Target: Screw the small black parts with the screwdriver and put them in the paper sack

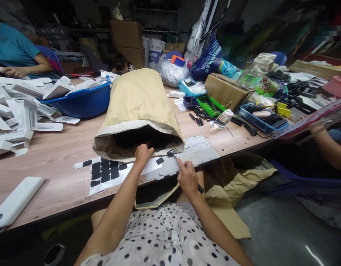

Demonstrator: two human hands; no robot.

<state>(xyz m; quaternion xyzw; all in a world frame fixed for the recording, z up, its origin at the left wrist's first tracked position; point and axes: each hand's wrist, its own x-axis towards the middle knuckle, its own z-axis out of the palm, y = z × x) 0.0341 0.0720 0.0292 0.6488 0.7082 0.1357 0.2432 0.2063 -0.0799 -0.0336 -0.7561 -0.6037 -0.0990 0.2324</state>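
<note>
A big tan paper sack [137,107] lies on the wooden table [57,155] with its open mouth facing me. My left hand [143,153] reaches into that mouth, fingers curled out of sight inside. My right hand [188,178] is closed on a slim black tool with a metal tip [174,154], and the tip points at the sack's lower right edge. Under the sack lies a white sheet with several black foam pads [105,171]. A single black pad [159,160] sits on a clear plastic sheet [195,151] between my hands.
A blue basin [82,101] and heaps of white cardboard pieces [18,111] fill the left side, where another person in a teal shirt [12,48] sits. A white flat case [17,201] lies near left. Trays, bottles, boxes and bags crowd the right.
</note>
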